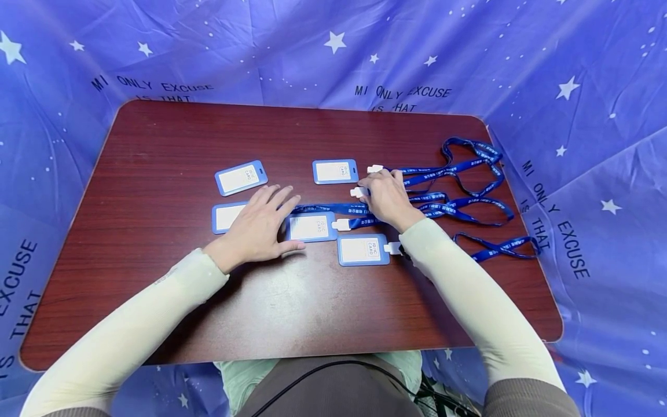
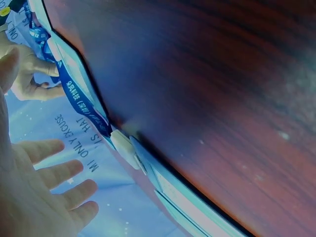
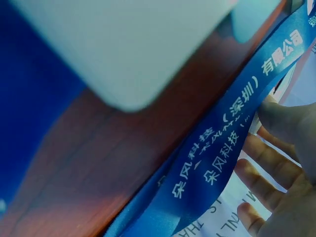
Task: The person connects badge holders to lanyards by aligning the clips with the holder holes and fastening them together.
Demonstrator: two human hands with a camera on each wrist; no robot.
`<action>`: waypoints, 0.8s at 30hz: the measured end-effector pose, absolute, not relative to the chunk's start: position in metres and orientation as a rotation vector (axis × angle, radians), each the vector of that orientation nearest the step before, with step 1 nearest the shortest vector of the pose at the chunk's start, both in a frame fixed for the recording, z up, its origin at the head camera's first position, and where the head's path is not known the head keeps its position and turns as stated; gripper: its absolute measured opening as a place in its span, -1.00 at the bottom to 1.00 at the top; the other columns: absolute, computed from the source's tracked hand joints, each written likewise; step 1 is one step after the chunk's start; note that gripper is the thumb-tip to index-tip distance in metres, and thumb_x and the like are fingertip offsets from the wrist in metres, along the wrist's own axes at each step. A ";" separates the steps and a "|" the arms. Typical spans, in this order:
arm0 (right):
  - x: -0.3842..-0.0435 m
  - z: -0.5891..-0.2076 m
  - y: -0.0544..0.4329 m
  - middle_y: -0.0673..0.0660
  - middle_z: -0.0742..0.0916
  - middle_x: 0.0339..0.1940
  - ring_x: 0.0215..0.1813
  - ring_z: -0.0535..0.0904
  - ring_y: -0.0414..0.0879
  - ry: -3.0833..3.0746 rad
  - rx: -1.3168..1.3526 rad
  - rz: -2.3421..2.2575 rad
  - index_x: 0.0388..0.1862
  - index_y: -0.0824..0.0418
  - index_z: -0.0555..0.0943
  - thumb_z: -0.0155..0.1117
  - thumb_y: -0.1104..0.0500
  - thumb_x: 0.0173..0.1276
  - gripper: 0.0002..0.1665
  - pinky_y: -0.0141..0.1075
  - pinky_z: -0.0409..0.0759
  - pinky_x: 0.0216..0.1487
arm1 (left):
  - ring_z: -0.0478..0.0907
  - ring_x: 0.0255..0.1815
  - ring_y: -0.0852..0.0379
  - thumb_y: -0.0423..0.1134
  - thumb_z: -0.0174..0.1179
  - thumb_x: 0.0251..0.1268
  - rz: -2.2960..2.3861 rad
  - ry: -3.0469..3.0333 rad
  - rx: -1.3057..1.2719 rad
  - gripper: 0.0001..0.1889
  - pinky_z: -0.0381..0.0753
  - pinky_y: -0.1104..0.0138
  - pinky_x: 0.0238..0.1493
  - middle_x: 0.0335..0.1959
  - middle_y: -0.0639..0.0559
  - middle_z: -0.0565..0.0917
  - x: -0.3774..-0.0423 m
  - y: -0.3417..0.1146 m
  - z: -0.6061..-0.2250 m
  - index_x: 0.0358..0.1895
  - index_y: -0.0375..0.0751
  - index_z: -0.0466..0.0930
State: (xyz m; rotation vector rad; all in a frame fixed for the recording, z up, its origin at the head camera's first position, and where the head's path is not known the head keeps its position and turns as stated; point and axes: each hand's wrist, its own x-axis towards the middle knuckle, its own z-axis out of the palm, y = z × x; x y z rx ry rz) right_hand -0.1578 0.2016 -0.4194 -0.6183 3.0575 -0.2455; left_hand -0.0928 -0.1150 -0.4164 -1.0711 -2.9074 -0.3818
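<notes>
In the head view my left hand (image 1: 260,229) has its fingers spread, reaching over a blue-framed badge holder (image 1: 224,218) that it partly covers. Its straight fingers also show in the left wrist view, near a blue lanyard strap (image 2: 81,101) and a white clip (image 2: 126,148). My right hand (image 1: 388,197) is bent over the lanyards on the right, pinching a blue printed lanyard (image 3: 217,153) just behind its white clip (image 1: 359,191). Between the hands lies a badge holder (image 1: 312,227) joined to a lanyard by a white clip (image 1: 341,225).
Two loose badge holders, one at the left (image 1: 241,178) and one at the centre (image 1: 335,171), lie farther back. Another badge holder (image 1: 363,250), clipped to a lanyard, lies nearer. Looped lanyards (image 1: 474,165) spread toward the right edge of the brown table (image 1: 292,301). A starry blue cloth (image 1: 292,52) surrounds it.
</notes>
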 end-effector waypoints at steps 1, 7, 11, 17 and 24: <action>-0.158 -0.419 0.202 0.16 0.75 0.16 0.24 0.52 0.13 3.058 -0.617 -0.253 0.13 0.18 0.74 0.43 0.14 0.39 -0.65 0.07 0.29 0.19 | 0.15 0.54 -0.30 0.51 0.20 0.16 -0.383 -2.908 -1.070 0.07 -0.05 -0.03 0.61 0.55 -0.28 0.27 -0.093 -0.115 -0.416 0.55 -0.24 0.28; -0.157 -0.421 0.202 0.16 0.77 0.10 0.21 0.54 0.12 3.067 -0.627 -0.272 0.08 0.20 0.76 0.44 0.16 0.39 -0.68 0.06 0.29 0.17 | 0.17 0.53 -0.31 0.49 0.24 0.14 -0.393 -2.906 -1.077 0.06 -0.03 -0.05 0.60 0.53 -0.28 0.29 -0.093 -0.116 -0.416 0.53 -0.24 0.31; -0.157 -0.422 0.203 0.15 0.77 0.08 0.21 0.54 0.12 3.070 -0.643 -0.277 0.09 0.20 0.76 0.44 0.17 0.39 -0.68 0.06 0.29 0.16 | 0.17 0.53 -0.31 0.49 0.24 0.14 -0.395 -2.906 -1.078 0.06 -0.03 -0.05 0.60 0.53 -0.29 0.30 -0.093 -0.118 -0.416 0.53 -0.24 0.32; -0.157 -0.423 0.203 0.15 0.78 0.05 0.20 0.54 0.11 3.076 -0.649 -0.303 0.05 0.21 0.76 0.41 0.17 0.41 -0.72 0.06 0.28 0.15 | 0.17 0.53 -0.30 0.49 0.24 0.14 -0.390 -2.902 -1.076 0.06 -0.03 -0.04 0.60 0.52 -0.29 0.31 -0.093 -0.120 -0.416 0.52 -0.26 0.32; -0.158 -0.426 0.205 0.15 0.78 0.03 0.18 0.54 0.10 3.094 -0.657 -0.345 0.00 0.20 0.76 0.39 0.17 0.43 -0.77 0.04 0.28 0.13 | 0.18 0.51 -0.31 0.47 0.25 0.15 -0.393 -2.886 -1.064 0.05 0.02 -0.05 0.58 0.49 -0.30 0.34 -0.093 -0.123 -0.415 0.50 -0.28 0.35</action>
